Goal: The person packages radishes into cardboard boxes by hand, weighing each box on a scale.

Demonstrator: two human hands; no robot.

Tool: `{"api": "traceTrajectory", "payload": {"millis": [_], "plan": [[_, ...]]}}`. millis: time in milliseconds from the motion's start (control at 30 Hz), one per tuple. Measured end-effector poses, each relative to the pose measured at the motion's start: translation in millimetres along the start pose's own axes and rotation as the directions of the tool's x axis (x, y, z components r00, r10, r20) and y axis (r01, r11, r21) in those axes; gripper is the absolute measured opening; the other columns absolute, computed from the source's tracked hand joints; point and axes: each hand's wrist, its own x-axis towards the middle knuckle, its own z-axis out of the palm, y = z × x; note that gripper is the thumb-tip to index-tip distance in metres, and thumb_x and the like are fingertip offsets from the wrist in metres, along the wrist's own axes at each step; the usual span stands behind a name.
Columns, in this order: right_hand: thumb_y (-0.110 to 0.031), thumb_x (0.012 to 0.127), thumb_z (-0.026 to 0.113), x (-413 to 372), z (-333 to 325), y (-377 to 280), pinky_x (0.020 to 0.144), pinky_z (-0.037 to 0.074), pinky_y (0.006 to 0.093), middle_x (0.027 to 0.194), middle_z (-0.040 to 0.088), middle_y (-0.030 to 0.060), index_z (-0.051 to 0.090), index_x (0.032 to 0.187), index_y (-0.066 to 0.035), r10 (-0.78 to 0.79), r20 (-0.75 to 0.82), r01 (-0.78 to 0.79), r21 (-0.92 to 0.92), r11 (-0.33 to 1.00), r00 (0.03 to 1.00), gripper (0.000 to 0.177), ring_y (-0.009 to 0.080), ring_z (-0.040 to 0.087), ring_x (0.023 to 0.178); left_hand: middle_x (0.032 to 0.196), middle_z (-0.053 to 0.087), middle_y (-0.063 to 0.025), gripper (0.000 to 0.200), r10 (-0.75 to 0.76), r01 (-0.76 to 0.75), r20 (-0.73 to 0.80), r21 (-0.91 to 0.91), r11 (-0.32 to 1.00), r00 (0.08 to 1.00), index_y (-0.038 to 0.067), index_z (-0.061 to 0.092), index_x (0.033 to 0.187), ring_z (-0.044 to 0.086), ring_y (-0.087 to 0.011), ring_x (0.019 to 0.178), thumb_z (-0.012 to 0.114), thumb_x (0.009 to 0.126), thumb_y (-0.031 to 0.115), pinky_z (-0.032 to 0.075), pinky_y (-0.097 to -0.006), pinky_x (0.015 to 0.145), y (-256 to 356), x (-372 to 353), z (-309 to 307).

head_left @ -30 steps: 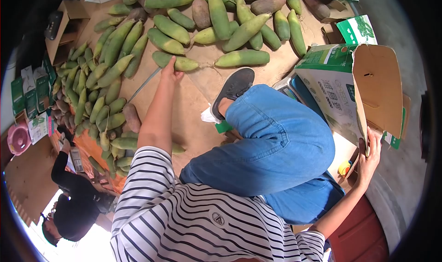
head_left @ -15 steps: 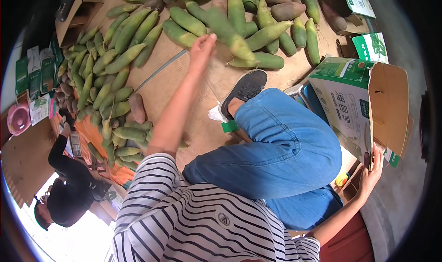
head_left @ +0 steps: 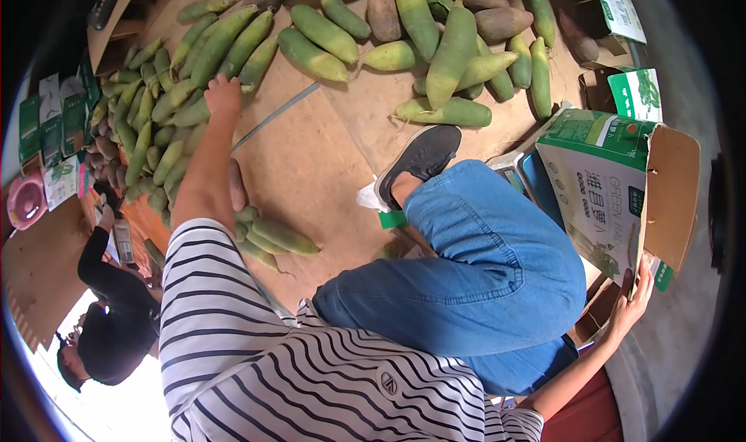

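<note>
My left hand (head_left: 224, 97) reaches to the right edge of the big pile of green radishes (head_left: 167, 115), its fingers curled at the end of a radish; whether they grip it is unclear. My right hand (head_left: 631, 298) is on the lower edge of an open green and white carton (head_left: 594, 185), fingers closed on the cardboard. A large green radish (head_left: 453, 53) lies on top of other radishes at the upper middle, pointing down toward my shoe.
A co-worker in black (head_left: 120, 317) is at the lower left. A pink basin (head_left: 27, 202) stands at the far left. Under the carton is a scale-like device (head_left: 536, 179). Another open box (head_left: 140, 3) sits at the upper left.
My left hand has let go of the large radish, which now lies among the others, and has moved left to the big pile. My right hand stays at the carton.
</note>
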Motion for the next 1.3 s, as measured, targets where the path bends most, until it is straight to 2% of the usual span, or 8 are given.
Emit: {"api": "traceTrajectory", "payload": {"millis": [500,700,800,900,967,1033,1100,1300], "plan": [[-0.012,0.097,0.054,-2.7,-6.8,-3.3,0.097,0.045,0.0373,0.125,0.059,0.0125,0.056,0.134,-0.013,-0.017,0.083,0.02,-0.034,0.999,0.996,0.037,0.0306,0.056,0.116,0.102,0.054,-0.0155,0.048,-0.025,-0.284,-0.372,-0.748,0.6,0.928,0.008,0.059,0.12,0.055,-0.0338,0.094,0.073,0.081,0.033,0.048,-0.0403,0.08,116.1,-154.3,-107.1],[-0.011,0.095,0.057,-6.8,-6.1,-4.5,0.093,0.047,0.0369,0.119,0.062,0.0117,0.059,0.131,-0.013,-0.092,0.079,0.095,-0.034,0.995,0.993,0.036,0.0289,0.06,0.108,0.117,0.057,-0.0125,0.055,0.066,-0.314,-0.344,-0.908,-0.276,0.937,0.002,0.058,0.12,0.059,-0.0178,0.099,0.077,0.081,0.036,0.05,-0.0306,0.078,103.7,-140.0,-214.5],[-0.01,0.095,0.057,-6.4,-6.7,1.4,0.095,0.046,0.0363,0.119,0.063,0.0104,0.058,0.131,-0.014,-0.084,0.103,0.089,-0.039,0.995,0.991,0.036,0.0271,0.06,0.11,0.131,0.054,-0.016,0.059,0.007,-0.359,-0.366,-0.918,-0.17,0.931,0.003,0.05,0.134,0.054,-0.0232,0.119,0.074,0.086,0.028,0.046,-0.0331,0.098,66.5,-138.5,-205.3],[-0.01,0.095,0.058,-6.2,-6.4,1.1,0.095,0.046,0.0359,0.118,0.063,0.0101,0.058,0.131,-0.013,-0.081,0.09,0.085,-0.043,0.995,0.993,0.036,0.0265,0.06,0.111,0.122,0.057,-0.0235,0.061,0.218,-0.304,-0.219,-0.795,0.526,0.951,-0.002,0.051,0.13,0.056,-0.0341,0.114,0.073,0.082,0.028,0.046,-0.0413,0.098,36.1,-168.6,-75.1],[-0.011,0.095,0.058,-7.0,-7.0,-1.7,0.095,0.045,0.0358,0.118,0.063,0.0098,0.058,0.131,-0.013,-0.086,0.087,0.089,-0.04,0.995,0.993,0.036,0.0262,0.059,0.112,0.118,0.058,-0.0236,0.051,0.455,-0.308,0.294,-0.432,0.848,0.84,0.001,0.057,0.119,0.055,-0.0381,0.112,0.072,0.077,0.027,0.044,-0.0453,0.099,43.0,-233.7,-29.5],[-0.011,0.095,0.058,-7.2,-6.8,-0.6,0.095,0.045,0.0358,0.118,0.063,0.0096,0.059,0.13,-0.013,-0.078,0.089,0.083,-0.049,0.995,0.993,0.036,0.0263,0.059,0.111,0.125,0.054,-0.0145,0.048,0.513,-0.531,0.543,-0.139,0.836,0.664,0.007,0.055,0.122,0.049,-0.0326,0.122,0.068,0.078,0.021,0.037,-0.056,0.1,55.9,-299.2,63.0],[-0.011,0.095,0.059,-6.9,-4.5,0.3,0.095,0.045,0.0358,0.118,0.063,0.0094,0.059,0.13,-0.013,-0.075,0.077,0.079,-0.051,0.996,0.994,0.035,0.0261,0.059,0.111,0.127,0.052,-0.0119,0.045,0.652,-0.663,0.142,0.054,0.746,0.745,0.008,0.053,0.124,0.046,-0.0311,0.123,0.064,0.081,0.016,0.033,-0.0584,0.099,51.2,-343.8,121.8],[-0.012,0.095,0.059,-5.9,-5.9,-2.3,0.096,0.045,0.0354,0.12,0.062,0.0096,0.058,0.129,-0.01,-0.075,0.089,0.081,-0.062,0.995,0.993,0.034,0.0261,0.059,0.112,0.123,0.053,-0.013,0.047,0.689,-0.702,0.349,-0.111,0.703,0.635,0.009,0.051,0.125,0.048,-0.0296,0.12,0.064,0.081,0.015,0.036,-0.0539,0.098,59.3,-311.5,127.4]]}}
